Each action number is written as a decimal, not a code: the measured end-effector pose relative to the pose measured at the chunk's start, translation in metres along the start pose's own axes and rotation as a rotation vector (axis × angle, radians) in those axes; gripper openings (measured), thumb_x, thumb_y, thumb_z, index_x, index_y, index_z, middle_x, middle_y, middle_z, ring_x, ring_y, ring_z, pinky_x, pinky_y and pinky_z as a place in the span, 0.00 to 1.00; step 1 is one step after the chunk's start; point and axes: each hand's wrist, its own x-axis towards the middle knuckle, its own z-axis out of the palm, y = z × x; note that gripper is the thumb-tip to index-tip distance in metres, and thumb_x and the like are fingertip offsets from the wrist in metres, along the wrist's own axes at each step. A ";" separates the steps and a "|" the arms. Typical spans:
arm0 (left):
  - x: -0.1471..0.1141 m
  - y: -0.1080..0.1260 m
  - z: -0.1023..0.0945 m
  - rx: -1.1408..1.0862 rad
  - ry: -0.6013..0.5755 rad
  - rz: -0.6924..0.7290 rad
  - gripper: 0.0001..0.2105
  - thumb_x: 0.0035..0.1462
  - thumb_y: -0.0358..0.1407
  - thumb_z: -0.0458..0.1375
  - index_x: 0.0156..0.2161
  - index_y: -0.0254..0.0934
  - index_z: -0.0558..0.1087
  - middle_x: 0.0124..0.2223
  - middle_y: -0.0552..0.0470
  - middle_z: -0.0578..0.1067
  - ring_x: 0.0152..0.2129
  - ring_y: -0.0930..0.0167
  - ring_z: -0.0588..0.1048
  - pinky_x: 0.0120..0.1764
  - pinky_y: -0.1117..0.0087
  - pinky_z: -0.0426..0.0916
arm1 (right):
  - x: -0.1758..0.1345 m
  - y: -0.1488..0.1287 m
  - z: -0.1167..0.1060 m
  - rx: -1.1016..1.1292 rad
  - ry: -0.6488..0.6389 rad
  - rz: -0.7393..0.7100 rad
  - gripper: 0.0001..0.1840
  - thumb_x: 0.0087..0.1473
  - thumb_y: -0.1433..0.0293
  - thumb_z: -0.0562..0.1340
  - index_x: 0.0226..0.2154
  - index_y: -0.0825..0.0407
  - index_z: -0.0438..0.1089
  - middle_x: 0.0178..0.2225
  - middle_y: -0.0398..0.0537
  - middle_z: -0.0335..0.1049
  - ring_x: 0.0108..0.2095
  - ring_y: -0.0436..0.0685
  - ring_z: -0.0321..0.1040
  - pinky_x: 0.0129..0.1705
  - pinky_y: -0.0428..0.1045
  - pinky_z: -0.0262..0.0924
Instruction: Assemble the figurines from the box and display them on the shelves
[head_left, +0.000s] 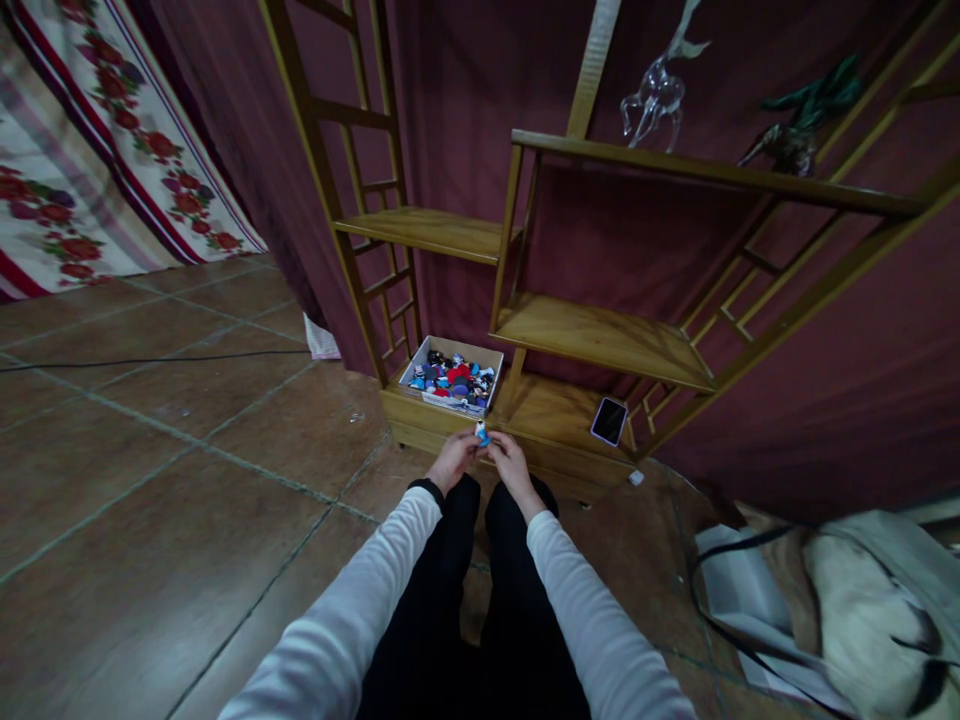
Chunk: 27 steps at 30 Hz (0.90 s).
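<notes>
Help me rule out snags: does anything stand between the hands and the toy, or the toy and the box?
Nothing visible: the left hand and right hand hold the toy, and the open box lies just beyond it.

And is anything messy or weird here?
A bit: a tiny white scrap is by the shelf's front corner, like dropped litter; it's too small to tell what it is. The toys are jumbled, but inside the box. Nothing looks clearly broken.

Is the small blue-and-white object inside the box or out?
Out: the left hand and right hand hold the blue-and-white object between them, in front of the box, apart from its colourful contents.
</notes>
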 end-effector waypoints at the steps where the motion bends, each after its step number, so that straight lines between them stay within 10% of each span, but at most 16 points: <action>1: 0.000 -0.001 0.000 0.035 0.013 0.034 0.09 0.38 0.28 0.62 0.30 0.31 0.73 0.28 0.50 0.75 0.28 0.72 0.73 0.36 0.71 0.67 | 0.000 0.000 0.000 -0.005 0.006 -0.008 0.14 0.45 0.64 0.61 0.37 0.47 0.73 0.40 0.44 0.72 0.39 0.54 0.67 0.43 0.49 0.62; 9: 0.004 -0.009 0.003 0.273 0.184 0.255 0.16 0.33 0.27 0.65 0.34 0.34 0.75 0.31 0.51 0.77 0.29 0.72 0.72 0.36 0.73 0.65 | -0.001 -0.006 0.003 0.070 0.053 0.061 0.15 0.44 0.62 0.63 0.37 0.48 0.73 0.35 0.44 0.74 0.38 0.56 0.68 0.42 0.51 0.62; 27: 0.007 -0.021 -0.001 0.302 0.068 0.216 0.15 0.33 0.30 0.67 0.32 0.33 0.78 0.31 0.51 0.78 0.29 0.70 0.74 0.38 0.70 0.67 | 0.004 0.005 -0.003 0.053 0.132 0.060 0.11 0.43 0.62 0.62 0.29 0.50 0.74 0.32 0.45 0.75 0.35 0.56 0.69 0.39 0.50 0.64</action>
